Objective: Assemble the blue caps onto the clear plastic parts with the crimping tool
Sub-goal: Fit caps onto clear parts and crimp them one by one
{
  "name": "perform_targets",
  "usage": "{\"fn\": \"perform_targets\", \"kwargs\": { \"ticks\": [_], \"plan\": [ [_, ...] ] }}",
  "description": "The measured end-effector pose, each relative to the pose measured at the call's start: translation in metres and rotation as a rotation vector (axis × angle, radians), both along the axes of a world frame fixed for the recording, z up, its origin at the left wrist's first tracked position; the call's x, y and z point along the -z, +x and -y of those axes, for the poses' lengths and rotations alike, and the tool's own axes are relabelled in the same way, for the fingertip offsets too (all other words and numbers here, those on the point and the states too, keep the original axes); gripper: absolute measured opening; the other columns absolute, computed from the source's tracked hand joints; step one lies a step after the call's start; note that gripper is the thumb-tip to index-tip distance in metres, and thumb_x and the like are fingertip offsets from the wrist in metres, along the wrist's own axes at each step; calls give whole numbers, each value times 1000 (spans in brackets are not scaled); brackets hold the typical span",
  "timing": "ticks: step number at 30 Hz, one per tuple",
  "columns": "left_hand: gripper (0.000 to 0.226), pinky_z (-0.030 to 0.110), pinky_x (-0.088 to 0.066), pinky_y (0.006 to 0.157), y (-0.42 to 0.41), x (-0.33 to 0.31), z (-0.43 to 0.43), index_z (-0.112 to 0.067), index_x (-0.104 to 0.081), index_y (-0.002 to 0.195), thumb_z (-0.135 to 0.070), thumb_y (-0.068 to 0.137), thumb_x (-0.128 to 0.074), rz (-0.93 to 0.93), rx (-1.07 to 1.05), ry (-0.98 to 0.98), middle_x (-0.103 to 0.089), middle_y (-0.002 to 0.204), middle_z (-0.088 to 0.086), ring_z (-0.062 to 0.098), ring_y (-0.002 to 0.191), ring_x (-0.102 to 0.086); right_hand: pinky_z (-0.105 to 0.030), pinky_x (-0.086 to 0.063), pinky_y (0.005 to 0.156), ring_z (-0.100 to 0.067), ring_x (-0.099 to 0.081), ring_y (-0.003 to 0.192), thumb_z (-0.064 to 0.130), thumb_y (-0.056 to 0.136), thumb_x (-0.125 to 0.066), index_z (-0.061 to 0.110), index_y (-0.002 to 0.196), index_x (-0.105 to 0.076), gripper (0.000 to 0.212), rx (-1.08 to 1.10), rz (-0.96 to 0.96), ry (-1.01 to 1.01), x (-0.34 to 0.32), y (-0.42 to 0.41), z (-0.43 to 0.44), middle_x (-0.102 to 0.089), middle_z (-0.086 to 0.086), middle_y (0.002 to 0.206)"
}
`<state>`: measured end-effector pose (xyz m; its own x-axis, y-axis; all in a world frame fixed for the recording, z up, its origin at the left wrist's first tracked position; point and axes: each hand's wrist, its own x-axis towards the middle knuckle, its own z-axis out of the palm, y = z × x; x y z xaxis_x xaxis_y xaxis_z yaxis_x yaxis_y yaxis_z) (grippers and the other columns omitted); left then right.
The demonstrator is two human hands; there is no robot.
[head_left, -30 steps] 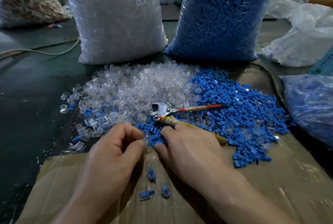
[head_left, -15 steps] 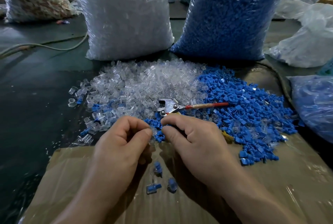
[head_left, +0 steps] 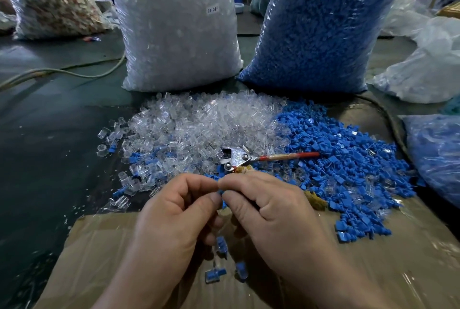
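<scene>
Both hands meet low in the middle of view, above the near edge of the heaps. Left hand (head_left: 174, 211): fingers curled, thumb and forefinger pinched together, tips against the right hand's tips. Right hand (head_left: 271, 211): same pinch, other fingers folded under. A small blue cap (head_left: 222, 195) shows between the two pinches, and both hands have hold of it. Cannot tell whether a clear part is in there too, as the fingers hide it.

Crimping tool (head_left: 239, 158) lies untouched just beyond the fingertips, metal head to the left on the seam between the heaps, red handle running right over the blue. Its second handle is mostly hidden behind the right hand.

Clear parts (head_left: 199, 124) heaped left and centre, with strays spilling onto the dark surface (head_left: 49, 134). Blue caps (head_left: 348, 159) heaped right, a few clear ones mixed in.

Cardboard (head_left: 373, 259) under the hands, with a glossy film on it. Three small blue-and-clear pieces (head_left: 215, 275) lie on it below the hands, close together.

Behind the heaps stand two big plastic sacks, upright: a clear-filled sack (head_left: 174, 30) with a small label, and just beside it a blue-filled sack (head_left: 318, 25). A pale cable (head_left: 74, 73) runs across the surface at far left
</scene>
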<state>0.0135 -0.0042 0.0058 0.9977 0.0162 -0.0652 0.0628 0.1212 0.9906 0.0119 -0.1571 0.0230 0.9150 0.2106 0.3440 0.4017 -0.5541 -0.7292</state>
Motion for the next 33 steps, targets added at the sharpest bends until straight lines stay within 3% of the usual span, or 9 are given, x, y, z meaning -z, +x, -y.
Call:
{"fn": "perform_targets", "kwargs": {
  "ticks": [3,9,13,15,17,18,22,26,33],
  "plan": [
    [10,22,-45,40,-1,-3,2,-23,-75,77,-16,70,-73,12,20,-44,-65,62,9,15,52,-60,-19,-46,77,1,-58,90,33,89,-58,30,99,-67,13,39,33,-36,1,-1,1,-64,17,90],
    [25,19,-45,39,1,-4,-4,-20,-76,75,-28,51,-75,-20,52,-105,-64,60,9,14,49,-60,-34,-52,75,-9,-61,88,26,92,-57,26,106,-69,18,-27,137,-120,-1,0,3,-63,9,95],
    [20,21,-45,40,3,-2,-5,-22,-73,74,-23,54,-77,-9,59,-40,-62,58,10,16,46,-57,-39,-51,90,-14,-51,113,34,91,-53,33,120,-59,30,-39,163,-305,-3,4,11,-55,9,116],
    [18,21,-44,39,3,0,-5,-25,-73,74,-10,65,-78,-2,44,11,-61,55,7,17,45,-56,-44,-27,117,-18,-22,143,48,89,-49,42,141,-29,56,69,92,-542,-1,11,21,-33,10,148],
    [29,23,-45,39,4,3,-6,-26,-72,75,2,79,-74,1,40,78,-61,53,6,17,44,-55,-41,6,119,-17,15,148,60,89,-46,42,148,3,79,189,-51,-689,2,20,36,1,8,162],
    [31,24,-45,38,3,3,-7,-26,-72,76,5,82,-71,-5,41,78,-60,52,6,18,44,-54,-40,11,117,-18,21,147,65,89,-42,40,149,8,83,216,-104,-747,4,24,41,9,6,163],
    [31,23,-44,37,1,-1,-5,-24,-72,78,6,84,-69,-13,51,66,-60,52,7,17,42,-52,-43,-1,120,-24,-3,148,73,86,-37,36,152,-7,81,219,-155,-831,7,31,49,-12,0,161],
    [27,20,-40,35,0,0,-4,-19,-72,77,8,83,-68,-50,14,-22,-58,54,10,16,39,-48,-43,-26,110,-21,-33,124,68,83,-49,37,142,-27,70,236,-93,-824,3,33,47,-43,8,134],
    [16,22,-44,39,1,-3,-9,-19,-73,78,-15,62,-74,-81,-10,-95,-59,57,10,16,43,-51,-36,-33,88,-14,-41,97,56,80,-45,33,133,-45,57,314,11,-664,-5,29,48,-53,10,106]
  ]
}}
